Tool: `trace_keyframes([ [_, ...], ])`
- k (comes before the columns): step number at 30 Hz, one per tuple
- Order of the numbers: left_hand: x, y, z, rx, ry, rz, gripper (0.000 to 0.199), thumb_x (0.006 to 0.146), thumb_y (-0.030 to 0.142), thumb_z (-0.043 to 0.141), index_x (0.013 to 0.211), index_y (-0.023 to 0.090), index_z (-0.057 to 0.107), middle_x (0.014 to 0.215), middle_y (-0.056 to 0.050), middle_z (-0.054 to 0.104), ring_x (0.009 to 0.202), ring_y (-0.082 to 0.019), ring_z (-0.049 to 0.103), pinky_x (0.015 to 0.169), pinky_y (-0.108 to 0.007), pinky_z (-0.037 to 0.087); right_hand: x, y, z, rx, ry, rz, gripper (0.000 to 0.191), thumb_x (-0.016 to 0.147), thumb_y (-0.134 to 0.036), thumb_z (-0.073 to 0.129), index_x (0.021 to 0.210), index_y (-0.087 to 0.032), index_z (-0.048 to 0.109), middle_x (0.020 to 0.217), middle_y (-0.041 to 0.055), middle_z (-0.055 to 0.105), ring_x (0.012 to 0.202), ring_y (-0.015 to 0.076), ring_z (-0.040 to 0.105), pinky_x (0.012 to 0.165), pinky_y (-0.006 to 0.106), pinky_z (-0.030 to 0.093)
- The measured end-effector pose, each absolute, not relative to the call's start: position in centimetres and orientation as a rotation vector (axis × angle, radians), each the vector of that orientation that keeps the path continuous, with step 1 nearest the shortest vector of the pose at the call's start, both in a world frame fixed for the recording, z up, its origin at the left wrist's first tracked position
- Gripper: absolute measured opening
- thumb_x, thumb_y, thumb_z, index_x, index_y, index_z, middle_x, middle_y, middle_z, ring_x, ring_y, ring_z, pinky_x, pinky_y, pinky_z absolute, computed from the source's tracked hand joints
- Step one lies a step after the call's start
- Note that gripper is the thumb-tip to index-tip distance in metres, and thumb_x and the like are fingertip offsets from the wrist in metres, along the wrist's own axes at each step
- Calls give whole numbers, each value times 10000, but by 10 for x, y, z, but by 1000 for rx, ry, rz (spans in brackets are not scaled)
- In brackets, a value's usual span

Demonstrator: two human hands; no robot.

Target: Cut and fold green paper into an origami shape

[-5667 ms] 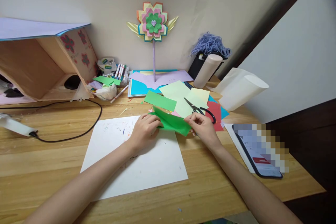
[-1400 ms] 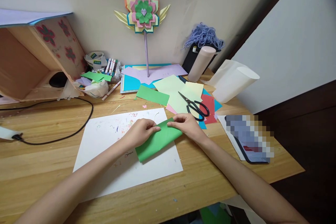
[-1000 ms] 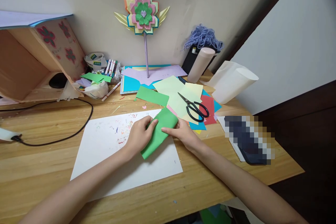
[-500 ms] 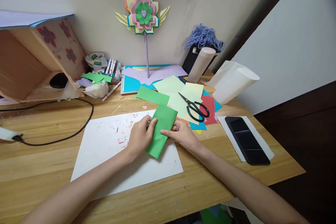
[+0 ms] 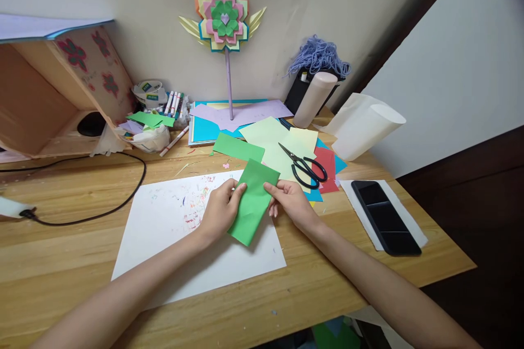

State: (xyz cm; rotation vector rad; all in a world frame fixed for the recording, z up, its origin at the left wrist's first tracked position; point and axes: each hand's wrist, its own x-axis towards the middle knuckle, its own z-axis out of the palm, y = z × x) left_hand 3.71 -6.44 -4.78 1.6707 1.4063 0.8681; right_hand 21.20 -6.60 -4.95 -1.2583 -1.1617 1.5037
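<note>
A folded piece of green paper (image 5: 252, 207) is held tilted over the right part of a white sheet (image 5: 164, 240) with coloured marks on it. My left hand (image 5: 223, 204) pinches its left edge, thumb on top. On the opposite side, my right hand (image 5: 290, 199) grips the paper near its upper right corner between thumb and fingers. The fingertips behind the paper are partly hidden. Just beyond lies a green paper strip (image 5: 238, 147). Black-handled scissors (image 5: 305, 166) rest on pale green paper (image 5: 266, 133), up and right of my right hand.
A paper flower (image 5: 224, 19) on a purple stem stands against the wall. Markers (image 5: 174, 103) and paper scraps sit at the left beside a decorated box (image 5: 92, 68). A phone (image 5: 385, 218) lies at right, near a paper roll (image 5: 368, 125). A black cable (image 5: 139, 185) curves at left.
My right hand has slid up along the right edge of the green paper, its thumb now nearer the top corner. My left hand keeps its hold.
</note>
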Motion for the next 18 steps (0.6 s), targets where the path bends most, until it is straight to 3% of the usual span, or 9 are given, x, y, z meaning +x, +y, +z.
trace_keyframes([
  [7,35,-64,-53,1656,1365,843,339,866,426,407,624,196,345,530,61,315,500,-103,313,496,-235,244,220,-62,-45,-1268,-1243,1365,404,724,-474,637,509,-141,561,432,14,592,384,90,538,420,187,417],
  [18,35,-61,-53,1605,1248,775,339,850,430,397,614,201,315,564,46,321,546,-118,325,524,-240,260,225,-59,-52,-1267,-1301,1294,511,825,-521,476,473,-155,539,395,8,543,356,97,492,392,206,378],
])
